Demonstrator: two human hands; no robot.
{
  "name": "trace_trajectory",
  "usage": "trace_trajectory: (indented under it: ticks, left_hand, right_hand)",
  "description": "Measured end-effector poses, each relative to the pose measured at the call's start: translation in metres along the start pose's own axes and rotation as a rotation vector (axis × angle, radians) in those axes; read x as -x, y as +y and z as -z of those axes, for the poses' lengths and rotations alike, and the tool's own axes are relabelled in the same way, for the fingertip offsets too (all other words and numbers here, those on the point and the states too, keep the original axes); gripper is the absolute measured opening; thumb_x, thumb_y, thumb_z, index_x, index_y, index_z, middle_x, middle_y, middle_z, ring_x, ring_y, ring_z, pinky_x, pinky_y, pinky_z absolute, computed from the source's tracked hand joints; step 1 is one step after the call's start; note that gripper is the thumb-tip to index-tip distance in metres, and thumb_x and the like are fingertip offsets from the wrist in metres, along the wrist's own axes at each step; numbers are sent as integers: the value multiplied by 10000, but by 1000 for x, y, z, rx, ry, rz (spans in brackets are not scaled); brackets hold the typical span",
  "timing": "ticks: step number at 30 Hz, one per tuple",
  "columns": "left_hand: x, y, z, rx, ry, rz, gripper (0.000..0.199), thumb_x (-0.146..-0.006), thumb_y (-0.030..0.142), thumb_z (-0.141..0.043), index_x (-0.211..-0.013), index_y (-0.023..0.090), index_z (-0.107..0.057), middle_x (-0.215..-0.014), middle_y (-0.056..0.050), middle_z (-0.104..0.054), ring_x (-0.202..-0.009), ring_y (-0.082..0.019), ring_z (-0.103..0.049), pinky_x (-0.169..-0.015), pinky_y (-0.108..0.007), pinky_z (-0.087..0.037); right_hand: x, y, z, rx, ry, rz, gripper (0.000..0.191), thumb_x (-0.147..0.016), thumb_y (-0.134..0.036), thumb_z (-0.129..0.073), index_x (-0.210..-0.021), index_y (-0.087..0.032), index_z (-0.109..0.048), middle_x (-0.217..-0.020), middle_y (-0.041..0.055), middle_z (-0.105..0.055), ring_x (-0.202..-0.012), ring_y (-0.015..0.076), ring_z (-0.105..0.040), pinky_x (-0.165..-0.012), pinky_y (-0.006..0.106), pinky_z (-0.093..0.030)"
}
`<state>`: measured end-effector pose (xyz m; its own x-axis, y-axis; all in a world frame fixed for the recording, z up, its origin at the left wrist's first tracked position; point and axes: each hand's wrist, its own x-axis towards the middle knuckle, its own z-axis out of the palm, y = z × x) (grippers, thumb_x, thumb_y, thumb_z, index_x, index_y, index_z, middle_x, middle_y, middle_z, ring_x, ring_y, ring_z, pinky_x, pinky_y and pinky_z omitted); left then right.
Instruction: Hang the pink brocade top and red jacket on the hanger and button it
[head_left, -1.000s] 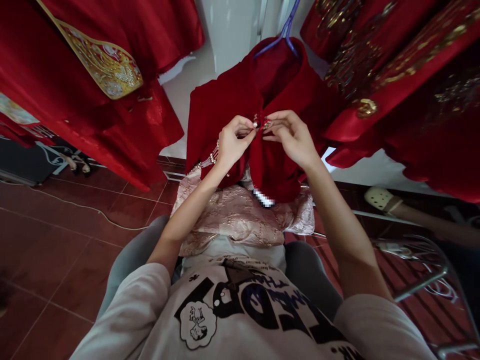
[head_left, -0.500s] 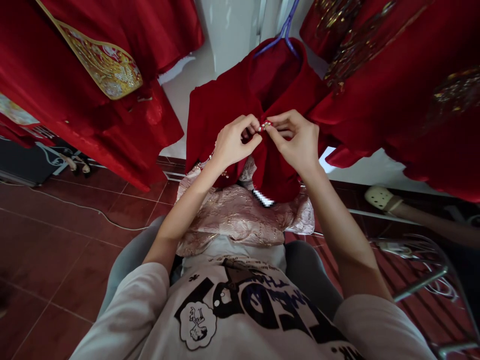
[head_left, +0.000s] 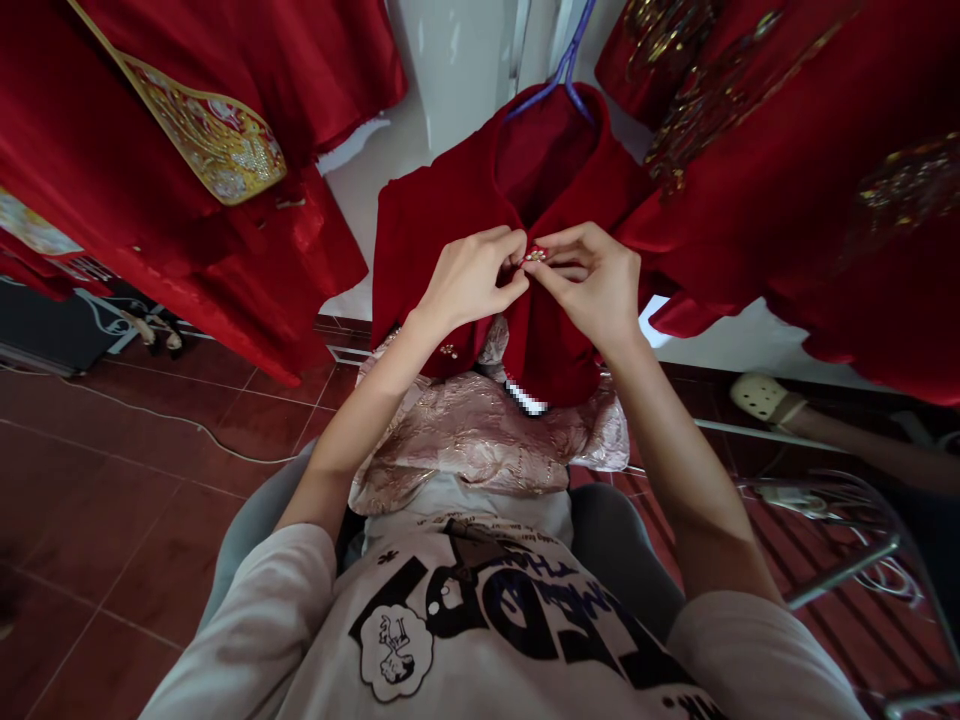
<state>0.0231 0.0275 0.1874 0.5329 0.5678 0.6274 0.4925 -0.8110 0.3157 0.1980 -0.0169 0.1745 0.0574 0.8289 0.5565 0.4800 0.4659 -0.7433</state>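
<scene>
Hanging at 10 o'clock, one red satin gown [head_left: 187,130] shows a gold embroidered panel, above a brown tile floor [head_left: 127,520] crossed by one white cable [head_left: 172,425]. At centre, one red velvet jacket [head_left: 450,250] hangs on one purple hanger [head_left: 564,60], its hem reaching over pink brocade cloth [head_left: 480,440] across the person's lap. The left hand [head_left: 472,280] pinches the jacket's front edge, thumb and fingers together, just beside one beaded clasp [head_left: 535,256] at the jacket's centre. The right hand [head_left: 589,285] has its fingertips closed on that clasp, close against the left hand. At 2 o'clock hang at least two red gold-embroidered garments [head_left: 780,150]; near 3 o'clock shows one foot in a white clog [head_left: 757,395].
</scene>
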Motion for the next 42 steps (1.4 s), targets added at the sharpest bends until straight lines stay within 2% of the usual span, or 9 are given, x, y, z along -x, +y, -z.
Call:
trace_trajectory:
  ticks: [6,12,16,22,26,31,37,39,42]
  left_hand:
    - [-3,-2,6,-23,-45,-27,37,-822,225,-615,-842,211,-643,-813,-36,-658,-853,-251,-668,-787,-365,-481]
    - [-6,-14,0,19,-46,-19,70,-845,239,-590,-815,214,-649,-830,-44,-669,-909,-260,-672,-816,-383,-489]
    - [-6,-12,-4,43,-49,-25,54,-854,235,-612,-819,211,-645,-856,-61,-684,-933,-255,-672,-835,-369,-510]
    - [9,-2,-20,193,71,55,100,-920,170,-565,-977,216,-633,-994,-36,-712,-889,-172,-697,-779,-283,-557]
    - [19,-12,-37,345,61,158,192,-989,174,-473,-1117,207,-612,-1063,-49,-729,-953,-136,-707,-760,-220,-569]
    - [26,-16,-45,420,8,185,223,-1049,309,-416,-1146,222,-597,-1091,-53,-714,-981,-128,-692,-794,-228,-573]
    - [44,2,-49,456,-123,98,423,-996,573,-463,-908,188,-617,-836,-28,-670,-781,-154,-661,-733,-279,-549]
    - [50,1,-51,469,-57,106,420,-953,586,-545,-916,175,-622,-855,-28,-682,-773,-158,-651,-738,-286,-539]
    - [55,-9,-49,423,151,193,376,-924,547,-623,-853,179,-601,-827,-14,-672,-750,-144,-625,-728,-271,-512]
  right_hand:
    - [1,1,-2,-13,3,15,325,-796,-474,-735,-1002,-242,-638,-1006,24,-706,-955,185,-706,-876,366,-640]
    - [-2,5,-4,-13,-7,14,327,-793,-429,-727,-1047,-250,-627,-1008,22,-679,-979,185,-690,-869,357,-640]
    - [-3,3,-6,26,-21,26,340,-808,-405,-690,-1103,-256,-609,-1046,35,-663,-997,192,-672,-867,365,-630]
    - [8,12,-18,87,42,48,584,-788,-365,-652,-1329,-279,-449,-1207,79,-592,-991,193,-633,-764,347,-604]
    - [22,38,-16,44,23,-23,727,-726,-333,-679,-1376,-279,-360,-1080,37,-619,-817,159,-636,-677,320,-585]
    - [26,61,4,-100,-72,-141,586,-793,-370,-639,-1323,-294,-400,-918,-5,-632,-694,145,-631,-620,311,-590]
    - [24,41,19,-216,-68,-114,459,-787,-324,-691,-1205,-273,-508,-996,25,-645,-862,159,-676,-668,289,-620]
    - [26,30,21,-226,-46,-104,378,-782,-290,-699,-1128,-250,-552,-996,33,-650,-882,156,-670,-659,274,-617]
    - [31,13,19,-209,-40,-99,257,-788,-290,-704,-1012,-218,-598,-938,30,-645,-840,141,-647,-624,253,-602]
